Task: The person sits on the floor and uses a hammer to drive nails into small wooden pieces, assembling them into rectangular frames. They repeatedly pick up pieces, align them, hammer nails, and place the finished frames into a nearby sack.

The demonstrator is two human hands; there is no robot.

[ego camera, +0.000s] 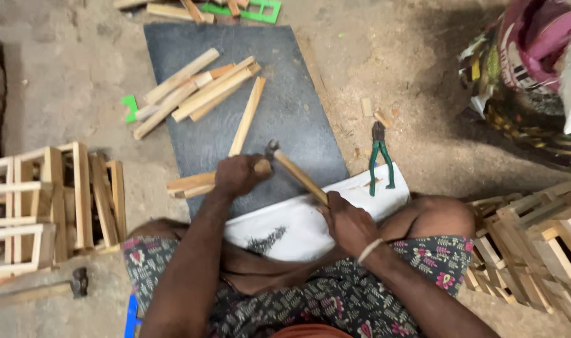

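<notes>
Floor, far left: finished wooden frames (47,200) are stacked on the concrete floor (66,81), and a spare hammer (44,289) is seen lying in front of them, near the knee.

Slab: a dark flat slab (285,106) is laid on the floor ahead of the person; a loose pile of wooden slats (194,91) is spread across its far left part, with one single slat (248,116) lying beside the pile, its long axis pointing roughly away from the person.

Left hand: the left hand (235,175) is closed down over a bundle of slats (191,183) at the near edge of the slab; the slats stick out leftward from under the fingers, long axis lying left to right.

Hammer: a wooden-handled hammer (295,172) is held with its head just above and touching distance from the left hand's knuckles; the handle slopes down and rightward.

Right hand: the right hand (348,222) is wrapped tight round the lower end of the handle, so the pinned slats lie up and to the left of it, nearer the left hand.

White board: a white board (298,225) is rested across the lap under both hands.

Right of slab: green-handled pliers (379,163) are left on the floor by the board's far corner, clear of the swing.

Far right: printed sacks (529,69) and more wooden frames (536,244) are piled, well apart from the hands.
</notes>
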